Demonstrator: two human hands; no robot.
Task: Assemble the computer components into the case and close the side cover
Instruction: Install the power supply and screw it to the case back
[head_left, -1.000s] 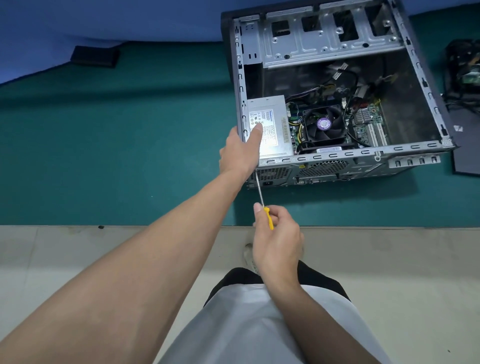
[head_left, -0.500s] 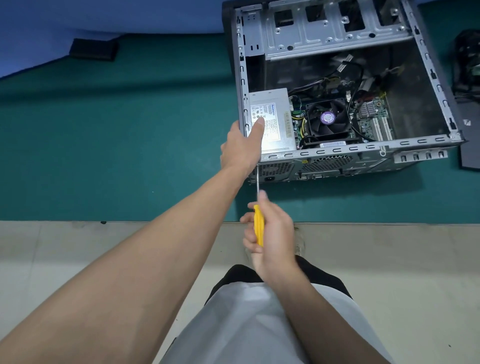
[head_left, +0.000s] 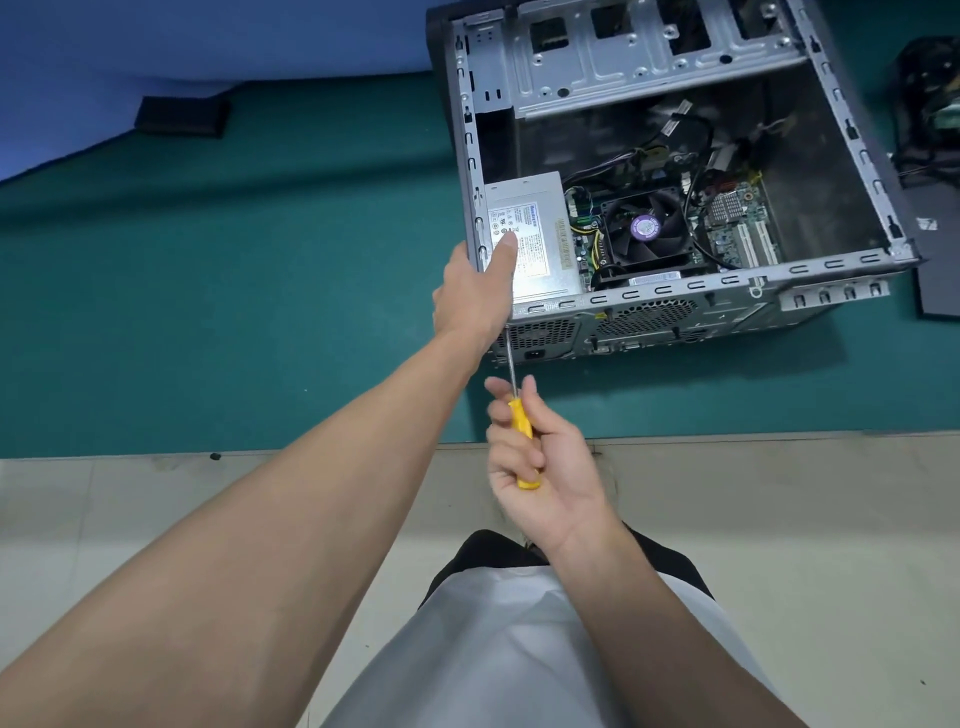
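While the computer case (head_left: 670, 300) lies on its side on the green mat (head_left: 249, 291) with its open side up, the power supply (head_left: 545, 208) sits in its near-left corner, beside the black cooler fan (head_left: 647, 228) on the board. Cables run loose behind the fan, and a bare metal drive cage (head_left: 623, 62) fills the far end.

The left hand (head_left: 475, 296) clasps that near-left corner of the case: its thumb lies straight on the power supply's label, and the other fingers go down over the outer wall, out of sight.

The right hand (head_left: 545, 467) grips a screwdriver (head_left: 519, 418), fingers curled round its yellow handle. The thin shaft points up at the case's perforated rear panel; its tip is hidden behind the left wrist.

A dark flat panel (head_left: 940, 270) lies on the mat just right of the case, with a tangle of dark parts (head_left: 930, 104) beyond it. A black block (head_left: 182, 117) rests far left, near the blue backdrop. Pale floor (head_left: 156, 509) borders the mat's near edge.
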